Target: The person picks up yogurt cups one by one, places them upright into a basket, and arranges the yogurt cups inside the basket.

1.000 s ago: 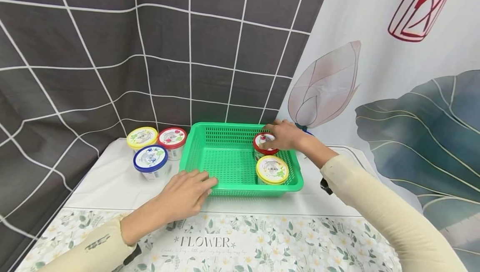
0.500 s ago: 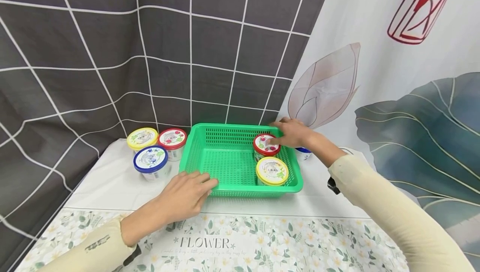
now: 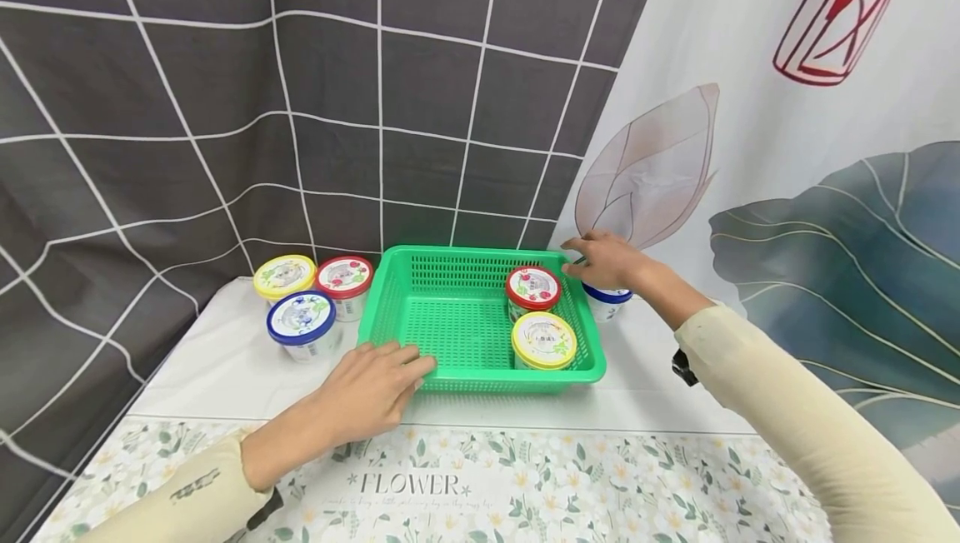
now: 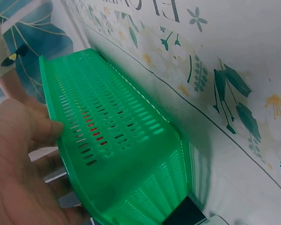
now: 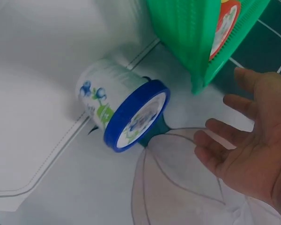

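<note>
**Left hand on the basket rim, right hand free beside a blue-lidded blueberry tub**

The left hand (image 3: 375, 389) curls its fingers over the near-left rim of a green perforated plastic basket (image 3: 480, 374). The right hand (image 3: 609, 261) holds nothing; its fingers are loosely spread and slightly bent, apart from the blue-lidded blueberry tub (image 3: 607, 296) near them. That tub stands upright outside the basket, just beside its right wall. Inside the basket, between the hands, are a red-lidded tub (image 3: 533, 286), left of the right hand, and a yellow-lidded tub (image 3: 544, 341) on its near side. Beyond the left hand and to its left, a second yellow-lidded tub (image 3: 284, 276), a second red-lidded tub (image 3: 345, 278) and a second blue-lidded tub (image 3: 302, 318) stand close together, the blue nearest that hand.
</note>
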